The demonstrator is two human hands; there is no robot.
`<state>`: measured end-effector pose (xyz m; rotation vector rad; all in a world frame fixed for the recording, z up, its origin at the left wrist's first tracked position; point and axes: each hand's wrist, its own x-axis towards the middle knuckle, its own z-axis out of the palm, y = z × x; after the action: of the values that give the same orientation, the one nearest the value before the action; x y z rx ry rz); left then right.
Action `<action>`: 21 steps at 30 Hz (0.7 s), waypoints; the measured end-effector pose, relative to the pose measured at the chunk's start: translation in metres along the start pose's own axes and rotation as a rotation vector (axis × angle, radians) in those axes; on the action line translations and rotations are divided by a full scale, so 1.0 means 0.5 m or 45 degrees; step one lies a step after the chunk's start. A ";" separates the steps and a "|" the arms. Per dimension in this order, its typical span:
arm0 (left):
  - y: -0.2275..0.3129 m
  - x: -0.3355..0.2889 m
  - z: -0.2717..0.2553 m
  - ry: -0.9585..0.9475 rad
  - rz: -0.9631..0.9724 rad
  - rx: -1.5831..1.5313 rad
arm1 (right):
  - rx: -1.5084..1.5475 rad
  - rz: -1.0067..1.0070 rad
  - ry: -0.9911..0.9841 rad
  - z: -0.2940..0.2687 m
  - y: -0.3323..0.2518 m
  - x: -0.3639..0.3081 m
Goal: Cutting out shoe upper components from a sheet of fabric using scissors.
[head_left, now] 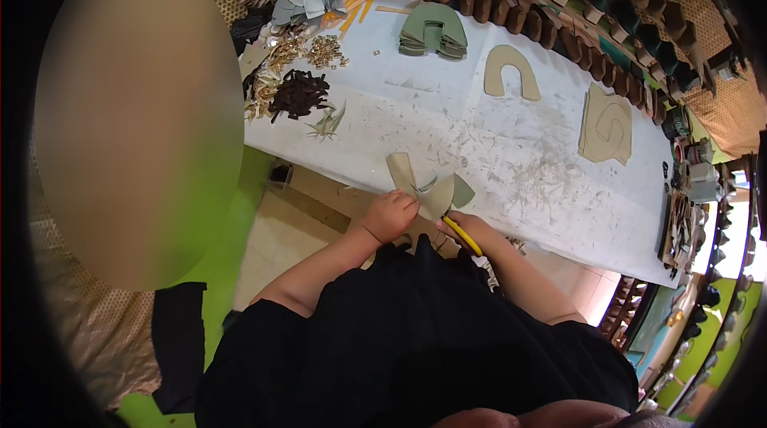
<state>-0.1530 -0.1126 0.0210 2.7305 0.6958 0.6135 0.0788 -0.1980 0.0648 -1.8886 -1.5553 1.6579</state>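
Just off the table's near edge, my left hand point(393, 214) is closed on a curved piece of grey-green sheet material point(437, 198). One arm of the piece sticks up over the white table. A darker green face shows on its right side. My right hand point(471, 228) is closed around a yellow utility knife point(462, 235), held slantwise against the lower right of the piece. The blade cannot be made out.
The white table point(415, 120) carries a stack of green arches point(433, 33), a beige arch point(511, 73), beige sheets point(605, 126), thin offcuts point(327, 122), a dark brown pile point(299, 94) and gold-coloured bits point(326, 51). Shoe lasts point(499, 9) line the back. A large blurred oval covers the left.
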 end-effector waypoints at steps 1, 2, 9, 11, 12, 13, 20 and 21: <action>-0.001 -0.004 0.006 -0.007 -0.001 -0.068 | -0.066 -0.086 0.079 0.010 0.021 0.003; -0.004 -0.008 0.000 -0.008 -0.012 -0.069 | -0.006 -0.092 0.077 0.014 0.011 -0.006; -0.051 -0.002 -0.017 -0.279 -0.214 0.040 | 0.064 0.008 0.021 0.044 0.021 -0.004; -0.053 -0.003 -0.014 -0.485 -0.243 0.099 | 0.052 -0.040 0.074 0.059 0.035 0.000; -0.049 -0.004 -0.011 -0.468 -0.265 0.105 | 0.053 -0.038 0.075 0.067 0.042 0.000; -0.044 -0.005 -0.008 -0.450 -0.287 0.110 | 0.049 -0.057 0.099 0.075 0.048 0.000; -0.018 -0.009 0.018 -0.344 -0.390 0.182 | 0.096 -0.068 0.105 0.098 0.039 0.002; -0.017 -0.009 0.017 -0.337 -0.386 0.178 | 0.096 -0.068 0.104 0.096 0.033 0.001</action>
<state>-0.1564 -0.1088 0.0092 2.6785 1.0872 0.1370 0.0490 -0.2269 0.0356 -1.8368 -1.4773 1.5736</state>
